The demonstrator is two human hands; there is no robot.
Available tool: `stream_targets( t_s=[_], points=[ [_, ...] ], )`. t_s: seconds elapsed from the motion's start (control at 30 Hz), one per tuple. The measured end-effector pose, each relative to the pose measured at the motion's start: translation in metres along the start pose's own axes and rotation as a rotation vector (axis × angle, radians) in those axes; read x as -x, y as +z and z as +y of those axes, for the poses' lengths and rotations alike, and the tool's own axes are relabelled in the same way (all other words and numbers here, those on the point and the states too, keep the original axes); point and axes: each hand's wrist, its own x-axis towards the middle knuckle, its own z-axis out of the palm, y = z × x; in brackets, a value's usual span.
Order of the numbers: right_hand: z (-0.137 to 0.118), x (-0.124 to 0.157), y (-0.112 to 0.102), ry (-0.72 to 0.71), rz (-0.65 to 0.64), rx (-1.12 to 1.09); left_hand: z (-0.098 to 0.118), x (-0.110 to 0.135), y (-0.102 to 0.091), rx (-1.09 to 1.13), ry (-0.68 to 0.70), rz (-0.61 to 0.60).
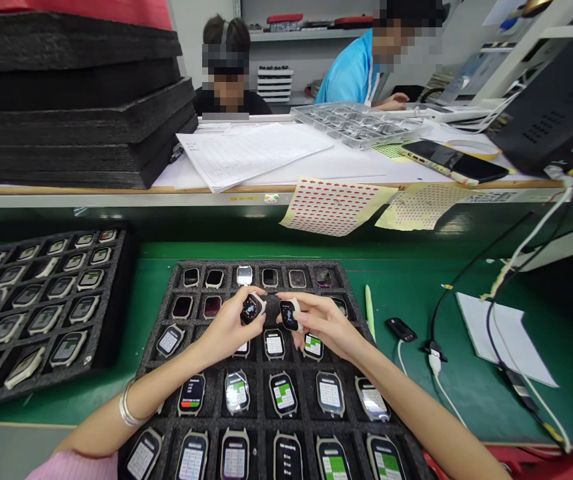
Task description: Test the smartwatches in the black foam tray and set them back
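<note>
Two narrow fingertip pinches: one smartwatch (252, 309) in the left hand (226, 330), another smartwatch (289, 315) in the right hand (323, 325), both held just above the black foam tray (176, 287) of watches.

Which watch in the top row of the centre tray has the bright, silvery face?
The third from the left, a square smartwatch in the black foam tray; its face shines silver while the others in that row look darker.

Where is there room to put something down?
Green mat lies between the middle tray and the white paper, with a thin strip beside the left tray. Watches crowd the middle tray around the left hand and right hand.
</note>
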Motion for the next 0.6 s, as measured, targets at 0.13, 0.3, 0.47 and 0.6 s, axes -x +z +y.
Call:
stream_targets(
  t_s=[0.13, 0.3, 0.47, 0.6],
  points=[
    [0.003, -0.002, -0.004, 0.044, -0.055, -0.091, -0.001, -0.003, 0.004, 0.283, -0.132, -0.059],
    [0.007, -0.003, -0.004, 0.087, -0.026, -0.082, 0.005, -0.004, 0.003, 0.655, -0.297, -0.089],
    [0.011, 0.002, -0.004, 0.066, 0.082, 0.032, 0.005, -0.002, 0.003, 0.723, -0.325, -0.083],
    [0.012, 0.004, -0.007, 0.035, 0.081, 0.040, 0.000, -0.001, 0.005, 0.735, -0.294, -0.097]
  ],
)
